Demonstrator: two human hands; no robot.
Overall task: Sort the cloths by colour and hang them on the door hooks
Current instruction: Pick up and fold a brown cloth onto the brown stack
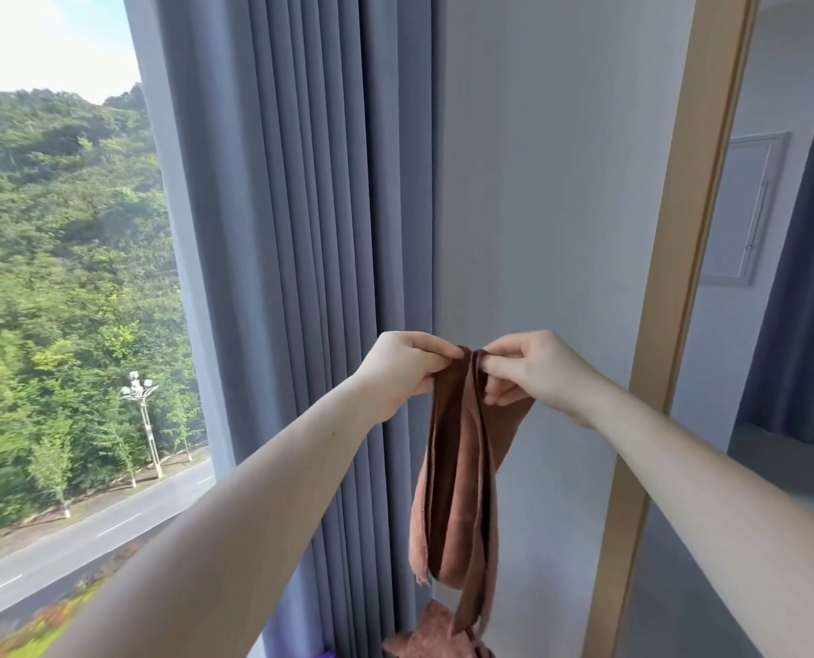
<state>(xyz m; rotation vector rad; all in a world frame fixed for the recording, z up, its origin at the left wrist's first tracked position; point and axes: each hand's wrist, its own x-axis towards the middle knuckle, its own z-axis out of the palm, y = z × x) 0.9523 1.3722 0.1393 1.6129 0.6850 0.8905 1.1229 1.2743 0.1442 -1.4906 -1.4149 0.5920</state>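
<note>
Brown cloth (457, 467) between raised, pinching hands (402, 370) (535, 372)

bottom cloth (424, 634) cut off, trees (63, 277) blurred

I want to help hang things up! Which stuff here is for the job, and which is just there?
For the job:
brown cloth, pinched at its top by the left hand and right hand
second brown cloth below it

Just there:
grey curtain
window
wooden door frame
white wall
</note>
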